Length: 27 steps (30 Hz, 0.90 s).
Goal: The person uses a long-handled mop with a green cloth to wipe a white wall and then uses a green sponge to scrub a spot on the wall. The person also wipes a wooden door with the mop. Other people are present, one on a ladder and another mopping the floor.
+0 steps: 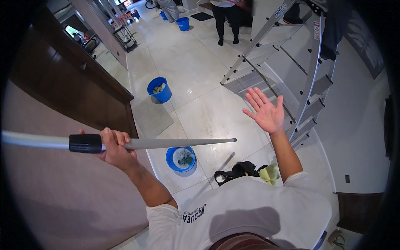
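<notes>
My left hand (117, 147) is wrapped around a telescopic pole (175, 143) just beside its black collar (85, 143). The pole's grey section tapers to a tip at the middle of the view, and its pale section runs off to the left. Empty and palm up, my right hand (265, 112) has its fingers spread, apart from the pole. Under the pole, a blue bucket (194, 159) on the floor holds foamy water and something dark. A black strapped item (242, 170) and a yellow-green cloth (269, 173) are close to my white shirt.
An aluminium stepladder (303, 103) stands at the right, with a person's leg (334, 28) on it. Another blue bucket (168, 93) with cloths stands by a grey mat (153, 118) and a dark wooden door (62, 68). Farther off are people (225, 18) and a blue bucket (182, 24).
</notes>
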Motion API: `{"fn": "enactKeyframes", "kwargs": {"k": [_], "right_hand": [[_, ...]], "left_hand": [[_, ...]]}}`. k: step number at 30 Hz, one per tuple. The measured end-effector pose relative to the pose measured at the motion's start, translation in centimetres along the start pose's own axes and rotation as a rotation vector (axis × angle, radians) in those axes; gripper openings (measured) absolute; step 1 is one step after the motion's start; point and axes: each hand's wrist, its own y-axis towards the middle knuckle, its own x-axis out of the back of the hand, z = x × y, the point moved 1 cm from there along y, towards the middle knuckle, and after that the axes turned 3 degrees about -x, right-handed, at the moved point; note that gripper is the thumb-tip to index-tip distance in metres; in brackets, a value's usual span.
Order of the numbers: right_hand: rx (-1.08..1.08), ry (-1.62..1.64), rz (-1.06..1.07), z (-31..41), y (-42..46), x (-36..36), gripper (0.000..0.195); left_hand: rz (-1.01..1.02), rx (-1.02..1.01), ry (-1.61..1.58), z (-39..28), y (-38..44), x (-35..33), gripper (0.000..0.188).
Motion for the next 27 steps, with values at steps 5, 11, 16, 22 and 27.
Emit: {"fn": "enactKeyframes", "kwargs": {"k": [5,11,16,22,27], "right_hand": [[-0.043,0.002,0.027,0.8,4.8,1.2,0.082],[-0.255,-0.331,0.173,1.2,13.1,4.8,0.063],[-0.343,-1.170,0.331,-2.1,20.0,3.3,0.045],[0.201,-1.424,0.826,-8.0,25.7,-5.7,0.049],[0.301,-1.251,0.912,-14.3,26.5,-12.7,0.055]], "left_hand": [[-0.018,-0.021,0.042,4.0,0.5,-0.1,0.053],[-0.086,0.032,0.073,7.1,2.3,-2.7,0.056],[-0.076,0.075,0.067,12.1,1.6,-4.1,0.057],[0.069,0.134,0.054,16.9,-0.1,-4.9,0.055],[-0.236,0.323,0.169,18.8,-0.6,-8.5,0.054]]}}
